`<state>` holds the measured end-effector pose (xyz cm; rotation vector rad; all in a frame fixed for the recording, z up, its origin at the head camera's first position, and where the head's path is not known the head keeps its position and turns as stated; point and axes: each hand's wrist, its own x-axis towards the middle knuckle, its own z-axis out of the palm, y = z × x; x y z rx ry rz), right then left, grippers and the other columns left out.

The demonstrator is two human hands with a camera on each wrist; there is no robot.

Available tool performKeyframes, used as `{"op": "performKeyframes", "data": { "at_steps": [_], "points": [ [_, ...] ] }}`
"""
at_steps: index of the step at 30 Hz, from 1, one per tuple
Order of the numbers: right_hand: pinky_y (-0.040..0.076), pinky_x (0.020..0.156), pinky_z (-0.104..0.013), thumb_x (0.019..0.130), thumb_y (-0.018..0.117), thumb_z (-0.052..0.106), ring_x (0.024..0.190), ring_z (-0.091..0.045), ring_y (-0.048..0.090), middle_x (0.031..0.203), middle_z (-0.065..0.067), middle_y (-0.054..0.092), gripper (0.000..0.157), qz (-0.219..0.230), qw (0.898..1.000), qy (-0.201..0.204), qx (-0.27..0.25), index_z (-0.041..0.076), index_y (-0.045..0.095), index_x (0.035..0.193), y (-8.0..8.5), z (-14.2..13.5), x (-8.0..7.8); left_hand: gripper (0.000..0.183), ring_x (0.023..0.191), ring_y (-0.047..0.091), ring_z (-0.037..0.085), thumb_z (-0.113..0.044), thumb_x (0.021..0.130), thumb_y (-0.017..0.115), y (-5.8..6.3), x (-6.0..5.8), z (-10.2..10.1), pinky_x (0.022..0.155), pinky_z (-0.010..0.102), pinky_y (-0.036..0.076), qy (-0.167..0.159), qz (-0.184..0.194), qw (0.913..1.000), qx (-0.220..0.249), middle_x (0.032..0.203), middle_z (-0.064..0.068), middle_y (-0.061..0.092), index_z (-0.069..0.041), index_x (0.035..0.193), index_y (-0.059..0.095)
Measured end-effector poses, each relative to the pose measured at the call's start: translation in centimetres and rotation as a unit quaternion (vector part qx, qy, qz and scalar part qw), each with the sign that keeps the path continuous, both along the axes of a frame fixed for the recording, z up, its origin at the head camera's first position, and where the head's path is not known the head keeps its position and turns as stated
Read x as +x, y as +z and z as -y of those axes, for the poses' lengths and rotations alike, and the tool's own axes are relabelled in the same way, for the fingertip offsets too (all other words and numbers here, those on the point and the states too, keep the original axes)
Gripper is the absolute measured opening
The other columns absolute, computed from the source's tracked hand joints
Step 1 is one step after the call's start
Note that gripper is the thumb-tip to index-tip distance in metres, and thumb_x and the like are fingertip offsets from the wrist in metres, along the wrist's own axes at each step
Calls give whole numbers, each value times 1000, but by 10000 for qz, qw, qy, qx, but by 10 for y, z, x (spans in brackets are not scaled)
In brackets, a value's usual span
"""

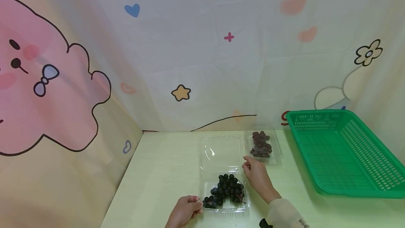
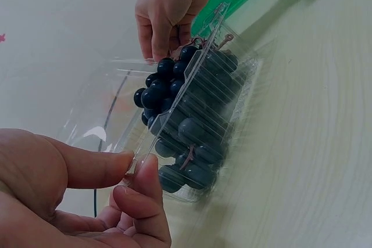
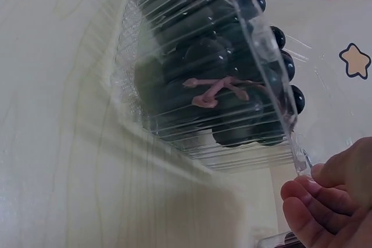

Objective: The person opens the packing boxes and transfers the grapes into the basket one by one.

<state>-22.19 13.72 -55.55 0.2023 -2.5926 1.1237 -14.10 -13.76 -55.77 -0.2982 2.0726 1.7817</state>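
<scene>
A clear plastic clamshell box lies with its lid folded back flat behind it. Dark grapes on pinkish stems fill much of its base. At the box's left side, my left hand pinches the rim between thumb and fingers, beside the nearest grapes. My right hand reaches to the right side near the hinge. In the right wrist view, the right thumb and fingertips pinch the edge of the clear plastic.
Behind my right hand stands a second clear box holding reddish-brown grapes. A large green plastic basket takes up the table's right side. A printed curtain hangs along the back of the pale table.
</scene>
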Motion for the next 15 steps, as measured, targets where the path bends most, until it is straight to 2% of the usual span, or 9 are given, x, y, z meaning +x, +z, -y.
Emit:
{"op": "performKeyframes", "data": {
  "at_steps": [15],
  "points": [
    [59, 66, -45, 91, 71, -3, 74, -29, 72, 85, -17, 75, 25, -111, 9999, -19, 106, -13, 69, 114, -4, 3, 1, 6, 70, 59, 11, -2, 98, 64, 1, 1, 0, 62, 22, 45, -55, -54, 10000, -39, 82, 4, 68, 3, 98, 62]
  ]
}}
